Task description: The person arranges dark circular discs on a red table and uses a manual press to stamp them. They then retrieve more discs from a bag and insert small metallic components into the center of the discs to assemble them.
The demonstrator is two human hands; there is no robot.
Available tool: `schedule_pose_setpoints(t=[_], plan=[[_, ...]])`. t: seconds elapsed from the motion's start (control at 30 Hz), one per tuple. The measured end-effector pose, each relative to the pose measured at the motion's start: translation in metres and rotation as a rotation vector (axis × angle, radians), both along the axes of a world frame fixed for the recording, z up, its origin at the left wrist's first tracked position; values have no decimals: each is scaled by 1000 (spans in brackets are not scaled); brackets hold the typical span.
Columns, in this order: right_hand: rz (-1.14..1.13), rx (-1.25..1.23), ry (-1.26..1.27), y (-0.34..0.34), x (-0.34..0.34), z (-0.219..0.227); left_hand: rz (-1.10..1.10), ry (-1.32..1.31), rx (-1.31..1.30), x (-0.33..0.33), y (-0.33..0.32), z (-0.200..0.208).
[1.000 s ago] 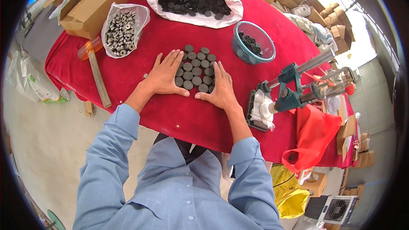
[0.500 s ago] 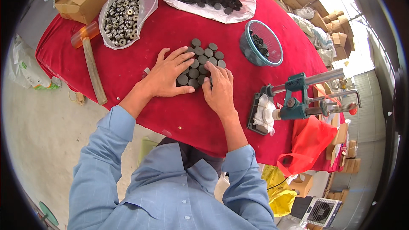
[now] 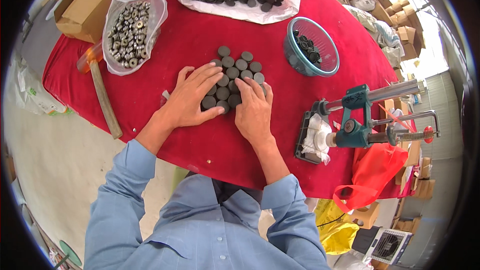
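A tight cluster of flat round black discs (image 3: 233, 73) lies on the red-covered table in front of me. At its left edge my left hand (image 3: 189, 99) is open, palm down. Its spread fingertips rest on the discs there, and its thumb points along the near edge. My right hand (image 3: 253, 112) lies over the near right side of the cluster. Its fingers are apart and slightly bent, touching discs and hiding some of them. Neither hand lifts anything.
A clear bag (image 3: 161, 12) of metal bearing-like rings, a hammer (image 3: 104, 95) and a cardboard box (image 3: 75, 26) are left. A white sack (image 3: 292, 6) of black discs lies far. Right are a plastic basket (image 3: 335, 64) with black parts, a green hand press (image 3: 352, 125) and a red bag (image 3: 377, 167).
The whole view has shifted a little. Both hands stay at the cluster; against the discs, the left fingertips have slid slightly toward me. Nothing has been picked up.
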State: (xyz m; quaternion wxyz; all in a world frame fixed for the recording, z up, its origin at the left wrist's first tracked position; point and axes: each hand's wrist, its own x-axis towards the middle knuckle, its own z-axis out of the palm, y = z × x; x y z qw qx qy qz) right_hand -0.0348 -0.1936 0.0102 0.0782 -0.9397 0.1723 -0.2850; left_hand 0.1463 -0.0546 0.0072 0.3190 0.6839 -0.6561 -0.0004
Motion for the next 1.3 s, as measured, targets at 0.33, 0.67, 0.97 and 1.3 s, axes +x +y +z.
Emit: schedule_pose_setpoints(t=[0.33,0.67,0.97,1.3], plan=[[-77,161,-244,-22,-62,24,14,-39,41,-8,-4,6],[-144,356,-355,-36,-78,-19,36,42,30,-8,-14,9],[-163,484,-398,-40,-75,-19,-12,317,88,50,-103,-1],[-156,461,-414,-44,-74,-21,-390,249,365,15,-127,14]])
